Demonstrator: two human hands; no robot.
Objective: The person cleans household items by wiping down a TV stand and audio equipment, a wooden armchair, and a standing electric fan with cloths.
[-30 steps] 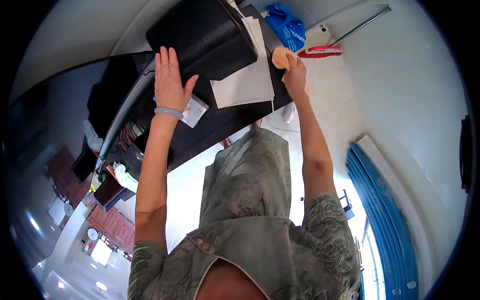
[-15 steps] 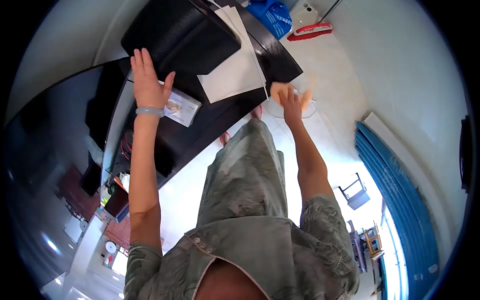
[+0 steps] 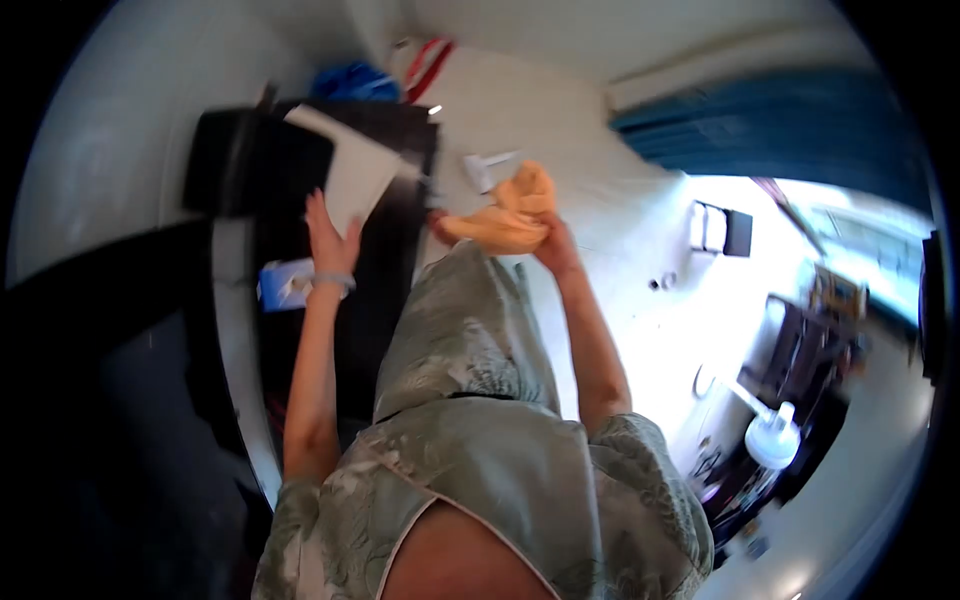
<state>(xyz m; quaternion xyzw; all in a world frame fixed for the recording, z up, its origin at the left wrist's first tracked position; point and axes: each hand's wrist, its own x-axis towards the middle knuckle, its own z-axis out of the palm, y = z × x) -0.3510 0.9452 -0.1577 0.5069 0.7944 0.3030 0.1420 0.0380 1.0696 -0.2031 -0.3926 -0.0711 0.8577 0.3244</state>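
In my right hand point(image 3: 553, 247) is a bunched orange-yellow cloth point(image 3: 505, 225), gripped at its lower right side and hanging over to the left. My left hand point(image 3: 330, 240) is open above the dark table point(image 3: 385, 265), fingers apart and nothing in them. A bracelet circles that wrist. Beside the wrist lies a blue and white box point(image 3: 285, 284), partly covered by the arm. White paper sheets point(image 3: 350, 165) lie just beyond the left fingertips, and a black padded object point(image 3: 260, 160) sits to their left. Motion blurs much of the view.
A large dark screen-like panel point(image 3: 120, 400) stands at the left. At the back are a blue bag point(image 3: 355, 82) and a red brush-like item point(image 3: 428, 70). A stool point(image 3: 720, 229), a white fan-like appliance point(image 3: 772, 437) and blue curtains point(image 3: 770, 130) are on the right.
The whole view has turned, swinging the table leftward. My right hand has brought the cloth away from the table corner, nearer my body. My left hand stays open over the table.
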